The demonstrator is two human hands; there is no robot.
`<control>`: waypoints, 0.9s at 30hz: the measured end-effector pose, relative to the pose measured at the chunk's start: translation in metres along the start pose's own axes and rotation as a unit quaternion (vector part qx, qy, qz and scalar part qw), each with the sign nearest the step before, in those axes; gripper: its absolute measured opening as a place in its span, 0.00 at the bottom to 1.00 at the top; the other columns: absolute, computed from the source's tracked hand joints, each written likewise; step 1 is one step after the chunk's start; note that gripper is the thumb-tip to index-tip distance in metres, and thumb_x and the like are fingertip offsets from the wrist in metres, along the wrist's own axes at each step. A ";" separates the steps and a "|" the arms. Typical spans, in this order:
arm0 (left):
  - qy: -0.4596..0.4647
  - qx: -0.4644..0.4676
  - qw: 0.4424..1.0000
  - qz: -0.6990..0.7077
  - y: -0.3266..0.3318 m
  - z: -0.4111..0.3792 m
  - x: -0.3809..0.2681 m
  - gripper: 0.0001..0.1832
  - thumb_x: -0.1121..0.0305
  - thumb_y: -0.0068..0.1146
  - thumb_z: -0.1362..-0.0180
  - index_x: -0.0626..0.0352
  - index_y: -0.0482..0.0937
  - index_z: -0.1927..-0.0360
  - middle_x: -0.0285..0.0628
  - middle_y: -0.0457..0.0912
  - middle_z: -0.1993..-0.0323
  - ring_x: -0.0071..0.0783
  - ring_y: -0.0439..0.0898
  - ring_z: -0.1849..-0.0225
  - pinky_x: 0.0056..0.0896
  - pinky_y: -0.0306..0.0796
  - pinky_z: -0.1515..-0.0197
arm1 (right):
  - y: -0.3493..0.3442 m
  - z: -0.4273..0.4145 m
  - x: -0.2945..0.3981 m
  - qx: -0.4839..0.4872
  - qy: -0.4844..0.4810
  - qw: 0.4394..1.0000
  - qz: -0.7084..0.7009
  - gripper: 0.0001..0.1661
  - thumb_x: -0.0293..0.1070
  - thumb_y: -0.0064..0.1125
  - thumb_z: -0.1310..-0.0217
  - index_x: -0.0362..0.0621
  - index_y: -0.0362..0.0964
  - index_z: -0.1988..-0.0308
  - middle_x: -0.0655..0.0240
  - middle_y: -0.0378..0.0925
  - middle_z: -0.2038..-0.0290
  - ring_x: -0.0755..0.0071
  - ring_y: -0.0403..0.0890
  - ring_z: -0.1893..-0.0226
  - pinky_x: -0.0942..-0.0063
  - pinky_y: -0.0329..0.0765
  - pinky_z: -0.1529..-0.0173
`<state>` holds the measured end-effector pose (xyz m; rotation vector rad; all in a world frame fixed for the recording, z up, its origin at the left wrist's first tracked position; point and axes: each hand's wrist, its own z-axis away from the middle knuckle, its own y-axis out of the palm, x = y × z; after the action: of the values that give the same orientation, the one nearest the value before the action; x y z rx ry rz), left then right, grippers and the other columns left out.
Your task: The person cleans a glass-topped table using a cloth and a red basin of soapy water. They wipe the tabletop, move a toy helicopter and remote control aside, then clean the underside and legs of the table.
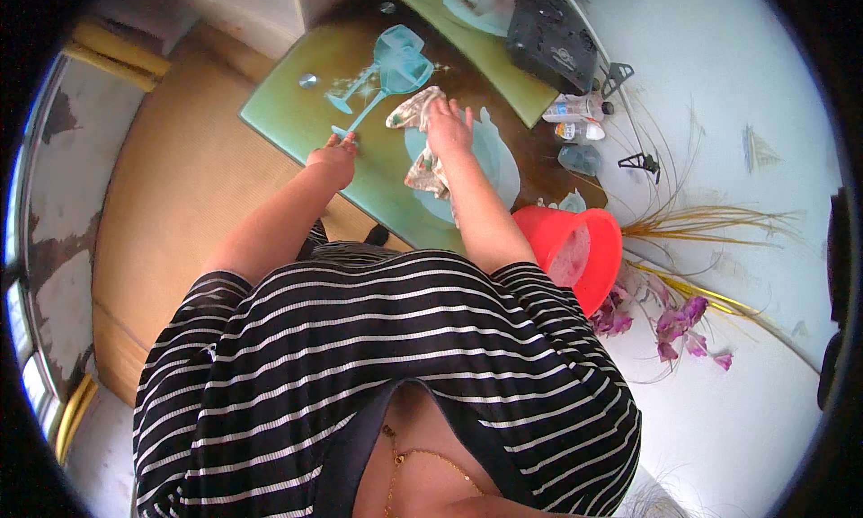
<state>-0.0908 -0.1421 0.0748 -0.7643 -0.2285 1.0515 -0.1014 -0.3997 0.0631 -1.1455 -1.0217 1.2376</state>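
Observation:
A glass-topped table (270, 114) with a printed pattern of wine glasses and pale shapes lies before me. My right hand (450, 128) rests with its fingers spread on a crumpled, patterned cloth (412, 110) on the tabletop; part of the cloth hangs out below the palm and wrist. Whether the fingers grip it is hard to tell, as the hand covers its middle. At the near edge of the glass, my left hand (334, 161) touches the top with its fingertips, by the foot of a printed glass, and holds nothing visible.
A red bucket (605, 248) with sudsy liquid stands by my right forearm. Plastic bottles (573, 108), a bluish container (580, 159) and a black box (551, 43) line the far right side. Purple artificial flowers (681, 322) and dry stalks are beyond the bucket. A raised glass shelf (431, 12) spans the back.

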 end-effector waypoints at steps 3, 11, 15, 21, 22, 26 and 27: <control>-0.001 0.012 1.000 -0.006 -0.011 0.006 -0.003 0.27 0.70 0.29 0.34 0.49 0.59 0.30 0.24 0.41 0.24 0.34 0.48 0.24 0.42 0.65 0.35 | 0.002 0.008 -0.041 0.015 0.081 0.996 -0.027 0.24 0.40 0.41 0.32 0.48 0.64 0.39 0.67 0.69 0.39 0.60 0.66 0.36 0.47 0.52 0.31; -0.006 0.019 0.999 -0.028 -0.004 -0.004 -0.001 0.27 0.67 0.27 0.31 0.48 0.56 0.29 0.26 0.42 0.24 0.34 0.49 0.25 0.42 0.65 0.35 | 0.012 0.128 0.019 -0.033 0.070 0.985 -0.154 0.38 0.50 0.60 0.43 0.48 0.60 0.37 0.56 0.63 0.38 0.49 0.63 0.37 0.46 0.55 0.33; 0.015 0.005 0.999 0.030 0.008 -0.013 0.008 0.29 0.69 0.37 0.36 0.53 0.57 0.30 0.31 0.42 0.24 0.44 0.50 0.25 0.42 0.63 0.32 | 0.018 0.157 0.008 -0.132 0.108 0.961 -0.218 0.27 0.41 0.65 0.49 0.40 0.68 0.52 0.53 0.66 0.44 0.45 0.66 0.43 0.50 0.62 0.39; 0.022 0.015 0.999 -0.047 0.001 -0.008 0.002 0.28 0.68 0.30 0.32 0.46 0.53 0.27 0.26 0.42 0.24 0.35 0.49 0.25 0.37 0.64 0.34 | 0.053 0.122 -0.099 -0.260 0.479 0.798 -0.259 0.40 0.52 0.59 0.44 0.36 0.59 0.41 0.40 0.61 0.41 0.37 0.62 0.39 0.50 0.61 0.37; 0.029 0.020 0.998 -0.055 -0.007 -0.006 -0.001 0.29 0.69 0.31 0.33 0.47 0.53 0.27 0.26 0.41 0.24 0.34 0.48 0.24 0.38 0.64 0.34 | 0.063 0.112 -0.109 -0.242 0.533 0.763 -0.274 0.44 0.55 0.57 0.43 0.36 0.56 0.37 0.38 0.59 0.39 0.36 0.61 0.37 0.50 0.61 0.36; 0.024 0.030 0.996 -0.081 0.010 -0.015 0.007 0.32 0.73 0.37 0.37 0.48 0.53 0.28 0.26 0.38 0.23 0.35 0.47 0.24 0.39 0.64 0.34 | 0.032 0.043 -0.052 -0.079 0.515 0.839 -0.159 0.56 0.63 0.51 0.41 0.40 0.39 0.29 0.39 0.40 0.30 0.39 0.46 0.29 0.43 0.50 0.31; 0.029 0.029 0.996 -0.076 0.009 -0.016 0.007 0.32 0.73 0.37 0.37 0.48 0.53 0.28 0.27 0.38 0.23 0.36 0.47 0.24 0.39 0.64 0.33 | 0.040 0.039 -0.047 -0.096 0.467 0.868 -0.138 0.55 0.62 0.52 0.41 0.41 0.40 0.29 0.40 0.40 0.29 0.40 0.45 0.28 0.41 0.49 0.31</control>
<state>-0.0849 -0.1409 0.0557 -0.7115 -0.2027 0.8872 -0.1503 -0.4438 0.0309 -1.4623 -0.5208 0.2453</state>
